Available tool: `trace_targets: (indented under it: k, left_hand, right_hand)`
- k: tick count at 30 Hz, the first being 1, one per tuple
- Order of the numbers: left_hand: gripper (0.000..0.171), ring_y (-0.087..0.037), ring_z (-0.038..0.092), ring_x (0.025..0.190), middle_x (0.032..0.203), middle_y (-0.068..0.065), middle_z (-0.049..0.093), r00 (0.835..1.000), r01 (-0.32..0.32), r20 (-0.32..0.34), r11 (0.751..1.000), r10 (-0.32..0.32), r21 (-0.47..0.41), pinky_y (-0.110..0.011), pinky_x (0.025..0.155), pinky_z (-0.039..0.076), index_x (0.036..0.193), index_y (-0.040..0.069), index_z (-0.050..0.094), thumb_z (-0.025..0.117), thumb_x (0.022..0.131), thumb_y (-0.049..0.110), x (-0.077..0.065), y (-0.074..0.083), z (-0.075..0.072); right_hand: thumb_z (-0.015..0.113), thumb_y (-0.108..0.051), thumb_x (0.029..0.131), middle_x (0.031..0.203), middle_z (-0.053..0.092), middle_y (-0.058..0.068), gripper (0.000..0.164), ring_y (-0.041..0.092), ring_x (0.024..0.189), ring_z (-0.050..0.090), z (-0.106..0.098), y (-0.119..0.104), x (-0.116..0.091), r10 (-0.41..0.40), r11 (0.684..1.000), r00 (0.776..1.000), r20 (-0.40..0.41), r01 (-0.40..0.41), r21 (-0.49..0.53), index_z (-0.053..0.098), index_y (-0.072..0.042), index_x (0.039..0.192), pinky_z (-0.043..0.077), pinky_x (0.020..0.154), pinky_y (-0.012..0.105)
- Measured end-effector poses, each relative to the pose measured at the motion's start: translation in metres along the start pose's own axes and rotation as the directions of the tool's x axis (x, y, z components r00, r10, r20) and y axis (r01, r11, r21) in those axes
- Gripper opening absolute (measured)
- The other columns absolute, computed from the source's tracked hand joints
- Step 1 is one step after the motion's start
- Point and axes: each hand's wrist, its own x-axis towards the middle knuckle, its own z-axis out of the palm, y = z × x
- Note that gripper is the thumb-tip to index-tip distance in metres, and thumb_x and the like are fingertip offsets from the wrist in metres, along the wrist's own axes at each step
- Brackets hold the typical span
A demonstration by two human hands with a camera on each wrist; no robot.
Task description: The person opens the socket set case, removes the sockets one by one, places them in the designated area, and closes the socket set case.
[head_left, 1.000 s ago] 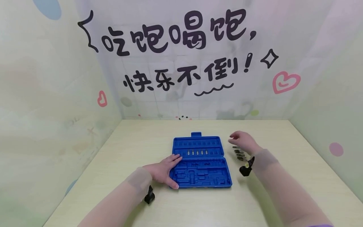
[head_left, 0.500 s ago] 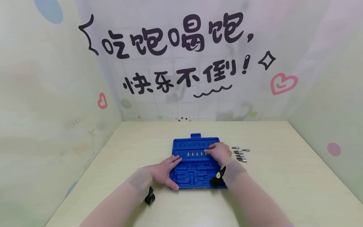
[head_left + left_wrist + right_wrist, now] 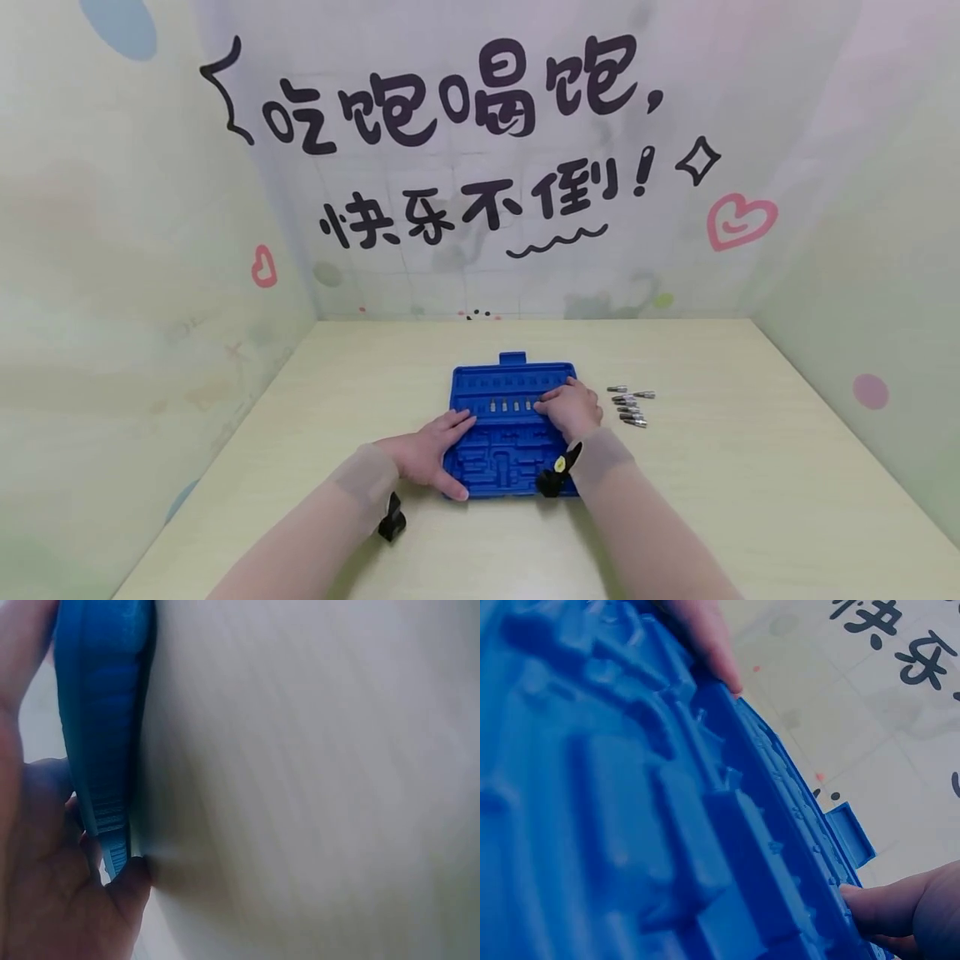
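A blue plastic tool case [image 3: 502, 467] lies unfolded on the table, with moulded recesses in both halves. My left hand [image 3: 431, 450] rests at its left edge with fingers spread; the left wrist view shows this hand [image 3: 67, 877] against the case's blue side wall [image 3: 105, 712]. Several small silver socket bits [image 3: 505, 406] stand in a row in the far half. My right hand [image 3: 573, 410] has its fingertips at the right end of that row, pinched over the rightmost bit, which they hide. In the right wrist view the right-hand fingers [image 3: 889, 907] touch the case near its far rim.
Several loose socket bits [image 3: 628, 407] lie in a small pile on the table right of the case. The pale wooden table [image 3: 750, 500] reaches to a printed back wall [image 3: 420, 283] with dark lettering. A blue latch tab [image 3: 513, 358] sticks out at the case's far edge.
My right hand has come left from above the loose bits to the right end of the row in the case, where its fingertips now cover the rightmost bit. The left hand stays put.
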Motion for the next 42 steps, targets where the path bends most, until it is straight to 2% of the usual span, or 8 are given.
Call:
trace_targets:
  k: [6,10,17,23,31,42]
  left_hand:
    - [0.114,-0.026,-0.001,0.147,0.162,0.000,0.001,1.000,-0.003,-0.006,1.000,0.003,-0.011,-0.056,0.112,0.019,0.156,0.021,0.012,0.077,0.071,0.059,-0.001,-0.003,0.000]
    - [0.114,-0.026,-0.002,0.147,0.162,0.000,0.001,1.000,-0.003,-0.005,1.000,0.003,-0.014,-0.057,0.112,0.019,0.156,0.022,0.011,0.077,0.071,0.059,-0.001,-0.005,0.000]
    - [0.114,-0.026,-0.001,0.147,0.162,0.000,0.001,1.000,-0.004,-0.003,1.000,0.004,-0.009,-0.057,0.111,0.018,0.156,0.022,0.011,0.077,0.071,0.059,0.000,-0.006,0.000]
    - [0.114,-0.027,-0.002,0.147,0.162,0.000,0.001,1.000,-0.009,-0.004,1.000,0.009,-0.018,-0.057,0.112,0.017,0.156,0.022,0.011,0.077,0.071,0.059,0.000,-0.005,-0.001]
    - [0.115,-0.027,-0.002,0.147,0.162,0.000,0.001,1.000,-0.018,-0.002,1.000,0.018,-0.023,-0.057,0.112,0.018,0.156,0.021,0.011,0.078,0.071,0.058,0.002,-0.004,0.001]
    - [0.114,-0.026,-0.001,0.147,0.162,-0.001,0.001,1.000,-0.026,-0.001,1.000,0.026,0.002,-0.055,0.113,0.017,0.156,0.021,0.011,0.077,0.071,0.059,0.003,-0.003,0.001]
  right_hand:
    - [0.071,-0.024,0.088,0.158,0.020,0.012,0.024,0.044,0.140,0.012,-0.003,-0.006,0.002,0.011,1.000,0.998,0.062,-0.011,0.004,0.075,-0.011,0.107,0.012,0.107,0.061]
    - [0.071,-0.024,0.087,0.158,0.019,0.012,0.024,0.043,0.140,0.010,-0.004,-0.007,0.003,0.014,1.000,0.996,0.084,-0.014,0.007,0.074,-0.011,0.108,0.011,0.107,0.061]
    - [0.071,-0.018,0.087,0.158,0.020,0.011,0.020,0.042,0.141,0.007,-0.006,-0.008,0.004,0.016,0.998,0.996,0.090,-0.021,0.053,0.075,-0.010,0.104,0.008,0.108,0.060]
    - [0.074,-0.019,0.085,0.157,0.021,0.012,0.019,0.044,0.140,0.009,-0.008,-0.004,0.006,0.002,0.997,0.996,0.087,-0.009,0.075,0.075,-0.009,0.101,0.012,0.106,0.062]
    - [0.074,-0.018,0.085,0.157,0.020,0.013,0.021,0.045,0.139,0.007,-0.009,0.006,0.011,-0.037,0.994,0.991,0.125,0.023,0.111,0.074,-0.007,0.103,0.011,0.105,0.065]
    - [0.075,-0.017,0.084,0.157,0.023,0.007,0.014,0.044,0.139,0.010,-0.010,0.007,0.009,0.012,0.988,0.995,0.099,-0.027,0.151,0.075,-0.008,0.095,0.014,0.107,0.062]
